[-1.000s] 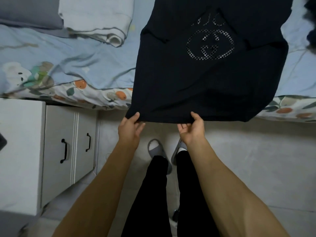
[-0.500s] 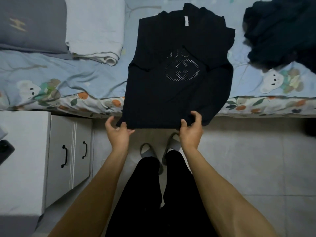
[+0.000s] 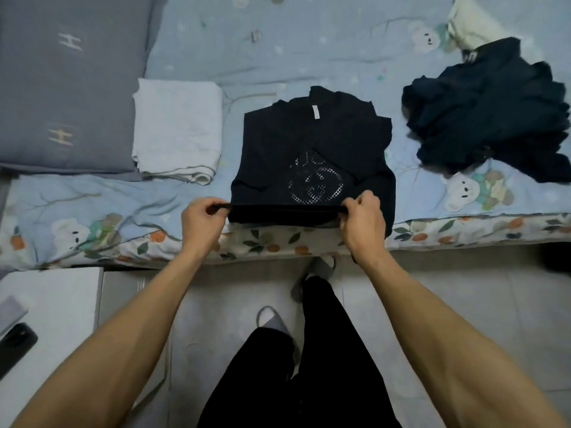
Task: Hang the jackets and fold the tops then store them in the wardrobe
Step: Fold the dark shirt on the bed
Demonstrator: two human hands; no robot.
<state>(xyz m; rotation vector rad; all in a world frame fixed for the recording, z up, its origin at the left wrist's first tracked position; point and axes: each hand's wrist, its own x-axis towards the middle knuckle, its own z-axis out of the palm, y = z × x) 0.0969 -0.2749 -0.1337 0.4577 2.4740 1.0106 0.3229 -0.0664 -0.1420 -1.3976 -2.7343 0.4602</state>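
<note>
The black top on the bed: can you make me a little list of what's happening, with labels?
top: black top with a dotted round logo, lying on the bed
left hand: pinches the hem's left corner
right hand: pinches the hem's right corner
hem: lifted, turned up toward the logo
left of the top: folded white cloth
right of the top: dark clothes pile

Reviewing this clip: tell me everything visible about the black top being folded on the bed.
The black top lies on the blue patterned bedsheet near the bed's front edge, sleeves tucked inward, a small white neck label showing at its far end. A dotted circular logo sits on the chest. It looks like soft knit fabric. The left hand and right hand each pinch its hem, lifting it into a taut, raised edge.
</note>
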